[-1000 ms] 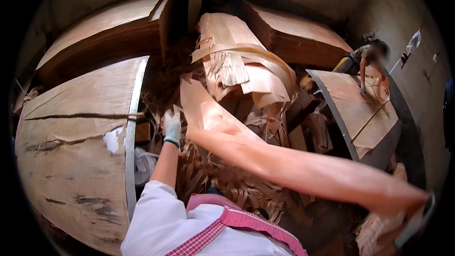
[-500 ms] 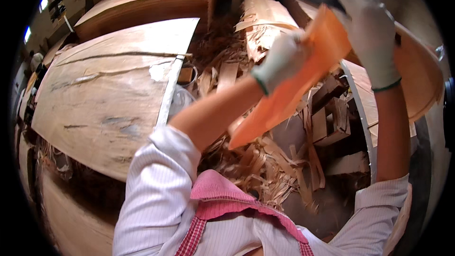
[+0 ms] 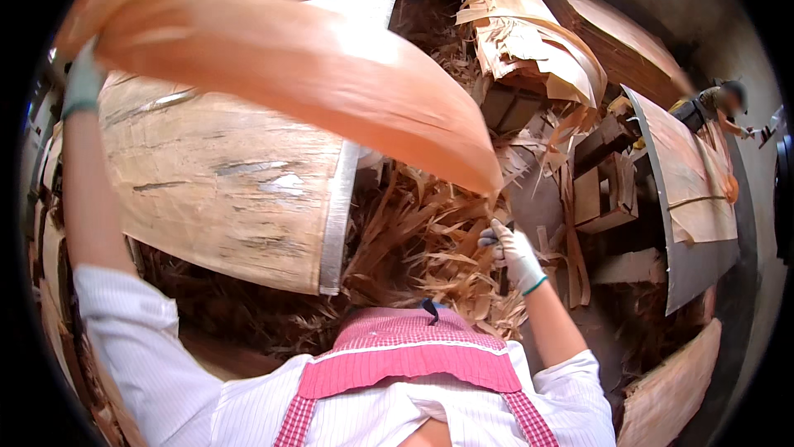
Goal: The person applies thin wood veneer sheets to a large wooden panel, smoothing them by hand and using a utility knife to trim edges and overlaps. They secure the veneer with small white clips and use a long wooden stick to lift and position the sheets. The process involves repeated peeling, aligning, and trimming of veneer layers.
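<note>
A long orange-brown sheet of wood veneer (image 3: 306, 66) sweeps across the upper left, blurred by motion. My left hand (image 3: 85, 83), in a white glove with a green cuff, is raised at the far left and grips the sheet's left end. Its fingers are mostly hidden behind the veneer. The sheet's free end hangs just above my right hand (image 3: 514, 258), apart from it. That gloved hand is low at centre right with its fingers curled round a narrow dark object too small to name. Beneath the sheet lies a pale veneer stack (image 3: 223, 191) with torn, split patches.
Torn veneer strips (image 3: 447, 257) are heaped between the stacks. A metal-edged board carrying veneer (image 3: 695, 174) stands at right, near wooden crates (image 3: 608, 191). Another veneer pile (image 3: 529, 42) lies at the back. A co-worker (image 3: 711, 108) is at the far right.
My left hand has swung far left, carrying the veneer sheet over the left stack. My right hand has let go of the sheet and come down toward the centre. The view has shifted.
</note>
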Tool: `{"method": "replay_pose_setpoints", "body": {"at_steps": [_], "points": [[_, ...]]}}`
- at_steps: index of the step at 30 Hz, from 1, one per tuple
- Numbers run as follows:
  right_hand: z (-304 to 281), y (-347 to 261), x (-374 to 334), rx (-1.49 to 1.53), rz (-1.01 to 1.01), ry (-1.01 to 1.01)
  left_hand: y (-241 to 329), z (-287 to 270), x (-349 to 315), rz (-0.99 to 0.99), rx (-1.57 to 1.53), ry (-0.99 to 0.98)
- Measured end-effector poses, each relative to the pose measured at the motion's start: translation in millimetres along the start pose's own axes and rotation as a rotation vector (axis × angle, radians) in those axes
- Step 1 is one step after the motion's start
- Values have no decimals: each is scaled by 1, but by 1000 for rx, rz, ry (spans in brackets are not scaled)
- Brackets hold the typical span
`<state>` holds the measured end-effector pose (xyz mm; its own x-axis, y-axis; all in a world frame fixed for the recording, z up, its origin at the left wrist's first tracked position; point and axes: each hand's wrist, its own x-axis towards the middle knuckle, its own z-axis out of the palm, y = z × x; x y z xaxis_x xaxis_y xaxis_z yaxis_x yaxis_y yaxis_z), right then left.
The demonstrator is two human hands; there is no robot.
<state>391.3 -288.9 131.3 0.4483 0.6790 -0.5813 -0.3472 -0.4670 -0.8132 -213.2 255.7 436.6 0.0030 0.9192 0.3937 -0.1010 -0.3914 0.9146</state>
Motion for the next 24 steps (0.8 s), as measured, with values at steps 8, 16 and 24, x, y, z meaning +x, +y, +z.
{"method": "replay_pose_setpoints", "body": {"at_steps": [8,16,24], "points": [[161,68,124,777,325,-92,-36,-353,-46,-230,192,451],[280,70,166,677,454,124,-69,-400,-66,-517,649,1188],[294,87,159,576,282,50,-214,-84,-110,-13,1038,-471]]}}
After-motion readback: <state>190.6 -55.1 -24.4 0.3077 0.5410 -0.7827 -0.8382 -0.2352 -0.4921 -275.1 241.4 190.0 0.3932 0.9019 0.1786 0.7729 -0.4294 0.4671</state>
